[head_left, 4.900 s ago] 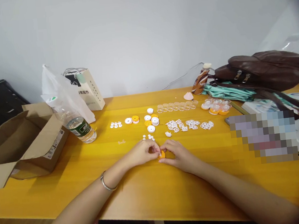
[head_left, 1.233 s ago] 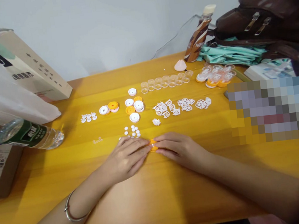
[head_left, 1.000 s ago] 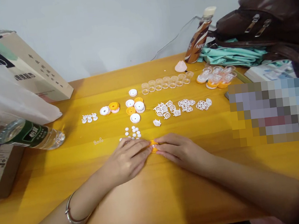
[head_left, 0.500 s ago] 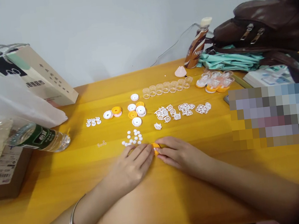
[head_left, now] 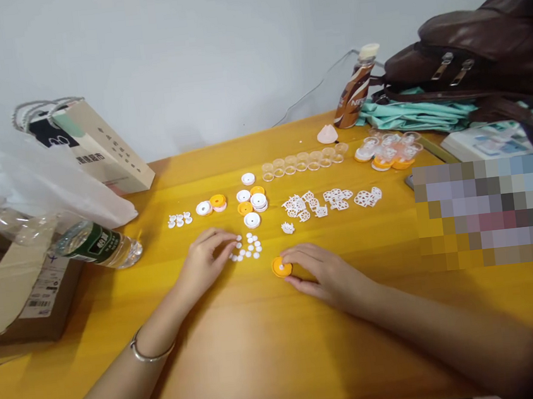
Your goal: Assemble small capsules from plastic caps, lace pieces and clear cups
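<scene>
My right hand (head_left: 325, 276) rests on the table with its thumb and fingertips closed on the edge of an orange round plastic base (head_left: 280, 273). That base lies flat, and a small white piece (head_left: 282, 266) sits at its centre. My left hand (head_left: 206, 260) is over the table to the left, fingers bent and thumb apart from the index finger, with nothing visible held. Its fingertips are beside a cluster of small white round pieces (head_left: 255, 247). Farther back are white round bases (head_left: 252, 220) and orange ones (head_left: 245, 208), grouped together.
White openwork cutouts (head_left: 298, 205), clear cups (head_left: 301, 162) in a row and assembled cups (head_left: 392, 151) lie farther back. A water bottle (head_left: 104, 245) and cardboard box (head_left: 51, 298) are at left. A brown drink bottle (head_left: 355, 92) and dark bag (head_left: 469, 45) stand at right.
My left hand has let go of the orange base and moved left, beside the small white pieces. The right hand stays at the base, which now shows more fully. The view has shifted slightly.
</scene>
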`<action>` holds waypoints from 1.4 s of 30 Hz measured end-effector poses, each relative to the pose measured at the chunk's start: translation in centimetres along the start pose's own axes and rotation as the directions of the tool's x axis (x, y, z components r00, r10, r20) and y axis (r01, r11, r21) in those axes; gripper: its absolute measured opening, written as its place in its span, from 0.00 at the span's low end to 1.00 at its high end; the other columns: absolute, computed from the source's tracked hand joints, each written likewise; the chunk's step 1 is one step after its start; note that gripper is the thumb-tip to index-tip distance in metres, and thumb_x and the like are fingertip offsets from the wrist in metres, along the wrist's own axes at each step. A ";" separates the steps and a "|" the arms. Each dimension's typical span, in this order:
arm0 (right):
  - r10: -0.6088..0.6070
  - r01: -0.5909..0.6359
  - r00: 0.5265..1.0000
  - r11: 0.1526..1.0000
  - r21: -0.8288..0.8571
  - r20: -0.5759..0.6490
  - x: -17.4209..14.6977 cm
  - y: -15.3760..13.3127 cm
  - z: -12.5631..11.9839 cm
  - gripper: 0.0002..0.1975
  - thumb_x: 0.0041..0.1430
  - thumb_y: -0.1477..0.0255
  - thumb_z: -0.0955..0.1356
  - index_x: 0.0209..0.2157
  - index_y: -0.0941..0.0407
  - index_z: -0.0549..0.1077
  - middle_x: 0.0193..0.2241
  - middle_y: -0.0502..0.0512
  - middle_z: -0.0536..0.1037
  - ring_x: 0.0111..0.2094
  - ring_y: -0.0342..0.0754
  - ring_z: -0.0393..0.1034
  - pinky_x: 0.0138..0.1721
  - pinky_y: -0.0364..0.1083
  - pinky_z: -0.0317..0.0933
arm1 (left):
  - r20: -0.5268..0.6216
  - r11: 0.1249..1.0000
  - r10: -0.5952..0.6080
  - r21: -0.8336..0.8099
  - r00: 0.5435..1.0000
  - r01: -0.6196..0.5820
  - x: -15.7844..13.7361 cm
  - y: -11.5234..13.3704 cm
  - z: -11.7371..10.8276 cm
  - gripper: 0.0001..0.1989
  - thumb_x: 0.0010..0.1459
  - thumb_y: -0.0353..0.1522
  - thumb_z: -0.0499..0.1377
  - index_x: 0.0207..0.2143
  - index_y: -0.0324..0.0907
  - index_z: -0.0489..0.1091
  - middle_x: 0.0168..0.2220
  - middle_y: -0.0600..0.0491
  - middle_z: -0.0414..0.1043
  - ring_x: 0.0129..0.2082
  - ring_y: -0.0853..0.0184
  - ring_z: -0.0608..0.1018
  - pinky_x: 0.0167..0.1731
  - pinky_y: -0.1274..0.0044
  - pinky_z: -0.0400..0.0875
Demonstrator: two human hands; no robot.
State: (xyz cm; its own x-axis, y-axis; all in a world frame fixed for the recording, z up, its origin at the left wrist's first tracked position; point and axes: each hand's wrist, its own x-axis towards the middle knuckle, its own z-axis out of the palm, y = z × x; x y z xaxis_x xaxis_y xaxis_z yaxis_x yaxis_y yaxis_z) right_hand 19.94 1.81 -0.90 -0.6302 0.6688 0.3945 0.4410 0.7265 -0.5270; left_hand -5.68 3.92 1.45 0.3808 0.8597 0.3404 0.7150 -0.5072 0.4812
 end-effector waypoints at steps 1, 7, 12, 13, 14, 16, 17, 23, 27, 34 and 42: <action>0.006 -0.006 1.000 1.000 0.005 0.005 0.0 0.0 0.0 0.08 0.55 0.77 0.64 0.38 0.56 0.66 0.37 0.57 0.75 0.39 0.50 0.69 0.40 0.50 0.65 | 0.014 0.999 -0.014 -0.033 1.000 0.015 0.1 -0.3 0.1 0.08 0.57 0.30 0.55 0.38 0.40 0.72 0.35 0.49 0.72 0.35 0.69 0.74 0.37 0.75 0.70; 0.012 -0.011 1.000 1.000 0.019 -0.010 0.0 -0.2 0.1 0.09 0.55 0.77 0.64 0.39 0.56 0.66 0.36 0.58 0.75 0.39 0.50 0.69 0.40 0.50 0.65 | 0.071 0.998 -0.001 -0.068 0.998 0.006 0.2 -0.3 0.7 0.08 0.56 0.30 0.56 0.36 0.40 0.74 0.34 0.50 0.72 0.33 0.70 0.74 0.34 0.76 0.71; 0.014 -0.014 1.000 1.000 0.017 -0.009 0.0 -0.2 0.0 0.10 0.54 0.77 0.65 0.39 0.56 0.66 0.36 0.57 0.75 0.39 0.49 0.69 0.40 0.50 0.65 | 0.068 0.999 0.012 -0.039 0.998 -0.010 0.3 -0.5 0.5 0.08 0.56 0.30 0.56 0.36 0.40 0.74 0.34 0.49 0.72 0.32 0.70 0.75 0.33 0.76 0.71; 0.014 -0.014 1.000 1.000 0.019 -0.009 0.0 -0.2 0.0 0.10 0.54 0.77 0.65 0.39 0.56 0.66 0.36 0.57 0.75 0.39 0.49 0.69 0.40 0.50 0.65 | 0.048 1.000 0.016 -0.027 0.999 -0.014 0.4 -0.5 0.5 0.08 0.57 0.30 0.55 0.36 0.40 0.74 0.33 0.50 0.72 0.31 0.70 0.75 0.33 0.76 0.71; 0.015 -0.015 1.000 1.000 0.020 -0.007 0.0 -0.1 0.0 0.10 0.54 0.77 0.65 0.39 0.56 0.67 0.36 0.57 0.75 0.39 0.49 0.69 0.40 0.50 0.65 | 0.019 1.000 0.020 -0.019 1.000 -0.020 0.4 -0.3 0.5 0.08 0.57 0.30 0.55 0.36 0.40 0.74 0.33 0.49 0.73 0.31 0.70 0.75 0.33 0.76 0.71; 0.021 -0.021 1.000 1.000 0.022 0.000 0.0 -0.1 0.0 0.10 0.54 0.77 0.65 0.40 0.56 0.67 0.36 0.57 0.75 0.39 0.50 0.69 0.41 0.50 0.65 | -0.037 0.999 0.026 -0.040 0.999 -0.027 0.3 0.4 0.5 0.08 0.57 0.30 0.55 0.36 0.40 0.73 0.33 0.49 0.73 0.32 0.69 0.75 0.34 0.75 0.71; 0.024 -0.024 1.000 0.999 0.023 0.005 0.0 -0.1 0.0 0.10 0.54 0.77 0.65 0.40 0.56 0.66 0.37 0.57 0.75 0.39 0.49 0.69 0.41 0.50 0.64 | -0.042 0.997 0.023 -0.073 0.999 -0.026 0.2 1.0 0.6 0.08 0.57 0.31 0.55 0.36 0.40 0.73 0.33 0.49 0.73 0.32 0.69 0.75 0.34 0.75 0.71; 0.014 -0.014 1.000 1.000 0.024 0.001 0.0 -0.2 0.2 0.10 0.55 0.75 0.65 0.40 0.56 0.66 0.36 0.57 0.74 0.39 0.49 0.68 0.40 0.49 0.64 | 0.187 0.953 0.019 -0.301 0.982 0.039 -0.9 4.8 1.9 0.06 0.57 0.30 0.55 0.34 0.41 0.72 0.31 0.53 0.74 0.29 0.72 0.75 0.32 0.78 0.70; 0.006 -0.006 1.000 1.000 0.018 0.007 0.1 -0.2 0.2 0.09 0.55 0.75 0.65 0.40 0.56 0.67 0.35 0.57 0.74 0.38 0.49 0.69 0.40 0.50 0.64 | 0.189 0.948 0.030 -0.318 0.981 0.032 -0.9 5.1 2.9 0.06 0.57 0.30 0.55 0.33 0.40 0.72 0.30 0.52 0.73 0.30 0.70 0.74 0.31 0.78 0.69; 0.000 -0.001 1.000 0.999 0.033 0.010 0.3 -0.7 0.2 0.07 0.55 0.76 0.64 0.38 0.56 0.66 0.34 0.57 0.74 0.37 0.49 0.68 0.39 0.49 0.64 | 0.196 0.954 -0.007 -0.294 0.981 0.066 -0.5 4.6 3.3 0.06 0.56 0.31 0.56 0.31 0.41 0.73 0.27 0.53 0.69 0.29 0.70 0.71 0.29 0.77 0.68; 0.016 -0.017 1.000 0.998 0.061 0.019 0.3 -1.0 0.2 0.07 0.54 0.77 0.64 0.36 0.56 0.64 0.34 0.56 0.73 0.36 0.48 0.68 0.38 0.49 0.64 | 0.214 0.957 -0.054 -0.268 0.975 0.112 -0.7 5.2 3.3 0.02 0.55 0.28 0.56 0.30 0.40 0.69 0.27 0.56 0.65 0.24 0.74 0.68 0.25 0.81 0.65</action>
State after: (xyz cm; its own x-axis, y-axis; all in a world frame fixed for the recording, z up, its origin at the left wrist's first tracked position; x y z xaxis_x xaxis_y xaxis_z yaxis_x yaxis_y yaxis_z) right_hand 19.22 1.25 -0.42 -0.6350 0.6771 0.3718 0.4120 0.7040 -0.5785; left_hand -0.27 0.86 1.04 0.4587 0.8786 0.1330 0.5694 -0.4055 0.7151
